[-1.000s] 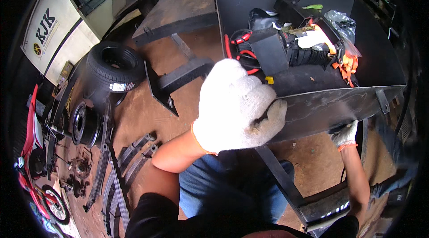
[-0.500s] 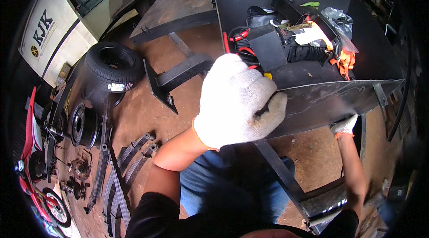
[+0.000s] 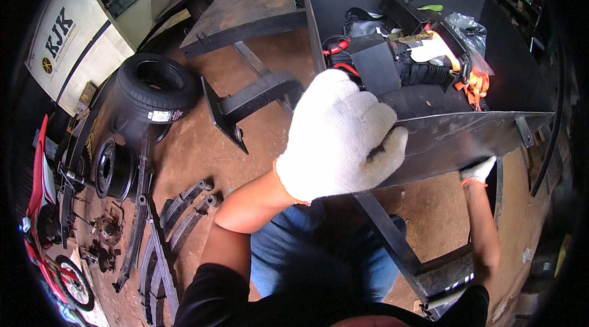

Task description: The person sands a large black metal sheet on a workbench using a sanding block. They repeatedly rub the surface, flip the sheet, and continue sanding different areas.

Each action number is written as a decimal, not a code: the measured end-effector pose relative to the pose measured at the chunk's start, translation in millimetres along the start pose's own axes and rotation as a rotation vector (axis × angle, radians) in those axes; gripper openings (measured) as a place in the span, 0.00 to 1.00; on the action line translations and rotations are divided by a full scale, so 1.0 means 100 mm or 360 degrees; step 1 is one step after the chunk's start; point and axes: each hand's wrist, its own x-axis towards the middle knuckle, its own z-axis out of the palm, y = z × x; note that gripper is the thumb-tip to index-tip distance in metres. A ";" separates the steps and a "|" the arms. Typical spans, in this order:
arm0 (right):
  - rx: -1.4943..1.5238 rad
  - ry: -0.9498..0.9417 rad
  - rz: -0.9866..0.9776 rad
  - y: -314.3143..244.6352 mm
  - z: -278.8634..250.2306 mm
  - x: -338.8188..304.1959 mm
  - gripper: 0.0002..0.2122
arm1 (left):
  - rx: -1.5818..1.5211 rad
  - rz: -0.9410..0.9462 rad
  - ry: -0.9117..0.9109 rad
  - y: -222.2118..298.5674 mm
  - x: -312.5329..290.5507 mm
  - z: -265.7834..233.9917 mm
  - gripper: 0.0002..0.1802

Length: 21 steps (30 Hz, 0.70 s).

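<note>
My left hand (image 3: 343, 137), in a white knitted glove with an orange cuff, is closed in a fist at the near left corner of a large black metal box body (image 3: 454, 143). It covers that corner, and anything inside the curled fingers is hidden. My right hand (image 3: 480, 172), gloved alike, reaches to the lower edge of the box's near wall, toward its right end. The fingers there are hidden behind the metal. Inside the box lie a black case (image 3: 373, 63), red and black cables (image 3: 337, 48), orange straps (image 3: 475, 88) and a clear plastic bag (image 3: 467, 31).
A dark steel frame (image 3: 389, 232) extends below the box toward my legs. At left are a tyre (image 3: 156, 88), a wheel rim (image 3: 110, 170), leaf springs (image 3: 162, 247) and a red motorcycle (image 3: 46, 223). A metal bench (image 3: 251, 11) with blue tools stands beyond.
My left hand appears slightly further right, together with the box's left edge and the bench; the whole view has shifted a little. My right hand stays at the box's lower edge.
</note>
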 end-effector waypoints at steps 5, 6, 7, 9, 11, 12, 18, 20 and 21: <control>0.0034 0.0236 0.0199 0.49 0.57 -0.54 0.31 | -0.0101 0.0064 0.0418 -0.04 -0.09 0.16 0.06; 0.0067 0.0238 0.0256 0.46 0.54 -0.51 0.30 | -0.0079 0.0065 0.0352 -0.04 -0.07 0.14 0.06; 0.0004 0.0052 0.0249 0.27 0.22 -0.29 0.31 | -0.0073 0.0061 0.0299 -0.03 -0.06 0.12 0.06; -0.0007 0.0264 -0.0064 -0.04 0.25 -0.12 0.32 | -0.0042 0.0031 0.0164 -0.02 -0.05 0.06 0.06; -0.0063 0.0042 -0.0154 -0.08 0.01 0.07 0.30 | 0.0003 0.0026 0.0005 0.01 -0.01 0.02 0.08; -0.0258 -0.0297 -0.0131 -0.06 -0.42 0.21 0.29 | -0.0068 0.0060 0.0147 -0.01 0.00 0.05 0.08; 0.0016 0.0217 0.0244 0.50 0.66 -0.54 0.32 | -0.0071 0.0055 0.0305 -0.03 -0.07 0.09 0.08; -0.0002 0.0115 0.0080 0.03 0.02 -0.07 0.33 | -0.0052 0.0069 0.0251 -0.01 -0.04 0.10 0.07; 0.0010 0.0167 -0.0046 -0.13 -0.08 0.03 0.32 | -0.0041 0.0037 0.0146 0.01 -0.05 0.07 0.07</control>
